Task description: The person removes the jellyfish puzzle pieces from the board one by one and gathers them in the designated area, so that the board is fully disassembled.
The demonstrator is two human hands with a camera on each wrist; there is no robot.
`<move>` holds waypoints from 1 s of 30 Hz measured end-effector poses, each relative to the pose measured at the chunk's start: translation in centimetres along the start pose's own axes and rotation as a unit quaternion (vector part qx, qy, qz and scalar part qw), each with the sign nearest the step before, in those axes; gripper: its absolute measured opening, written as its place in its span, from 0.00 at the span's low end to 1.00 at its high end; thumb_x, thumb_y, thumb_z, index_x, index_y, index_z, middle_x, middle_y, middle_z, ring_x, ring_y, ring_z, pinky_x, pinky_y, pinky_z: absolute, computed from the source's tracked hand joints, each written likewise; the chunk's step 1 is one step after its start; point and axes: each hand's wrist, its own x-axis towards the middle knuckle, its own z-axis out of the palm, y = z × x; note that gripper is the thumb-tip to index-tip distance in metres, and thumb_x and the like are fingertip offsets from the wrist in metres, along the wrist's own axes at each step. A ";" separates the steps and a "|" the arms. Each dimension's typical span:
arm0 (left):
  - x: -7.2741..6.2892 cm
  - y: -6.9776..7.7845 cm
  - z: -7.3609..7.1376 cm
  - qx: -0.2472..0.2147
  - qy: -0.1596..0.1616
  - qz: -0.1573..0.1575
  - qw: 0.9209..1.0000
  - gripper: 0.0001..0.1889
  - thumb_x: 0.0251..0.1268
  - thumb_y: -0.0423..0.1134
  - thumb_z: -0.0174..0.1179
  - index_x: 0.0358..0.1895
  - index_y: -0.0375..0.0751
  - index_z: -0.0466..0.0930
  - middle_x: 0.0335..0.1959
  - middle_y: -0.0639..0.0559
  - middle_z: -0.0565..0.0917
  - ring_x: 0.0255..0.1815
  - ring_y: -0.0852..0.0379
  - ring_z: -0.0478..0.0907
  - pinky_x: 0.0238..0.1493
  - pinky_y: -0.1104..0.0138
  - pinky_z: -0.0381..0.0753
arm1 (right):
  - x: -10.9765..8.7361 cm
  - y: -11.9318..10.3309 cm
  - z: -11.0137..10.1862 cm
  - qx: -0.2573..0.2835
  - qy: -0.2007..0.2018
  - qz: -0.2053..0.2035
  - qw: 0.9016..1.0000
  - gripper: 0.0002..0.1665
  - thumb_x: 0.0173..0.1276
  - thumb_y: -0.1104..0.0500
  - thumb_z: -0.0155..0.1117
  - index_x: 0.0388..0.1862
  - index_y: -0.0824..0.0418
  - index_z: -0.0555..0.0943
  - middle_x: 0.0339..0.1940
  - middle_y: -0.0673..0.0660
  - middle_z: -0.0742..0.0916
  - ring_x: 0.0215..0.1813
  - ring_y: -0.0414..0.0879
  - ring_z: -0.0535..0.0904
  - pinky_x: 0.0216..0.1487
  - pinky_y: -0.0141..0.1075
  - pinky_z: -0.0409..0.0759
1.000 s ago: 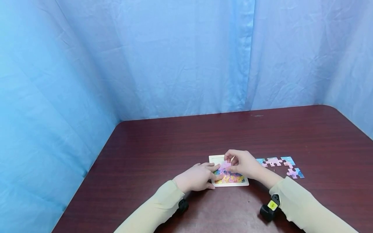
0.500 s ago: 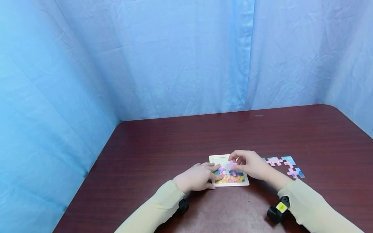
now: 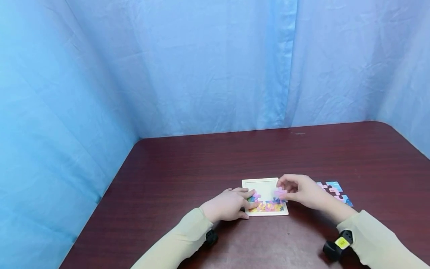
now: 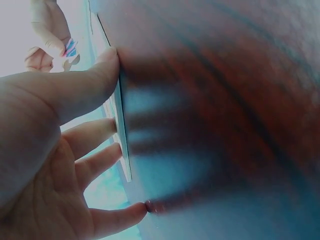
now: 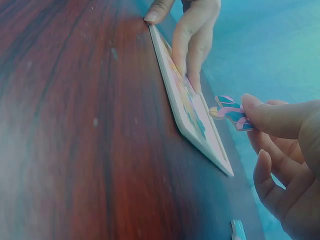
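In the head view, my left hand lies on the left side of a white puzzle tray, fingers spread and straight over its edge and the pieces inside. The left wrist view has the thumb against the tray's edge and one fingertip down on the table. My right hand pinches a jigsaw piece, pink and blue, between thumb and fingers, raised above the tray's right side. Joined yellow and pink pieces fill the near part of the tray; its far part shows bare white.
Several loose jigsaw pieces lie on the dark red table to the right, partly hidden behind my right hand. Blue curtains hang behind the table and along its sides.
My right hand has moved right with the jigsaw piece, from over the tray's middle to its right edge, uncovering more of the tray. The left hand has stayed in place.
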 end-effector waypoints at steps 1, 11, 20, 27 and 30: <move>0.0 0.0 0.0 0.000 0.000 0.001 1.000 0.25 0.63 0.51 0.60 0.64 0.66 0.70 0.72 0.58 0.63 0.72 0.57 0.60 0.63 0.53 0.69 | -0.1 0.1 -0.1 -0.002 0.001 0.000 1.000 0.13 0.55 0.62 0.72 0.39 0.55 0.79 0.26 0.48 0.78 0.29 0.37 0.72 0.30 0.29 0.73; -0.2 0.2 0.1 -0.004 0.006 0.004 1.000 0.25 0.63 0.51 0.60 0.65 0.65 0.70 0.72 0.57 0.63 0.72 0.57 0.60 0.63 0.52 0.69 | -1.6 1.6 -1.6 -0.020 -0.002 -0.042 0.999 0.12 0.55 0.64 0.71 0.37 0.54 0.79 0.25 0.44 0.80 0.29 0.34 0.74 0.30 0.29 0.74; -0.1 0.3 -0.1 -0.001 0.005 0.007 1.000 0.25 0.63 0.51 0.59 0.65 0.66 0.70 0.72 0.58 0.62 0.72 0.57 0.59 0.63 0.53 0.68 | -2.8 2.7 -3.0 -0.037 0.008 -0.056 0.998 0.14 0.53 0.61 0.73 0.36 0.54 0.78 0.25 0.41 0.80 0.28 0.33 0.74 0.29 0.28 0.74; 0.1 0.4 -0.2 -0.001 0.001 0.007 1.000 0.25 0.64 0.51 0.59 0.65 0.66 0.69 0.73 0.59 0.62 0.73 0.58 0.59 0.63 0.53 0.68 | -3.7 3.2 -4.3 -0.068 0.050 -0.050 0.995 0.15 0.51 0.64 0.74 0.34 0.53 0.77 0.24 0.40 0.79 0.27 0.32 0.74 0.27 0.28 0.71; 0.2 0.5 -0.2 0.000 -0.001 0.009 1.000 0.25 0.64 0.51 0.58 0.65 0.66 0.69 0.73 0.59 0.61 0.73 0.58 0.59 0.64 0.53 0.68 | -4.3 3.6 -5.1 -0.086 0.056 -0.030 0.994 0.15 0.52 0.63 0.74 0.34 0.52 0.77 0.23 0.41 0.79 0.26 0.31 0.72 0.22 0.29 0.71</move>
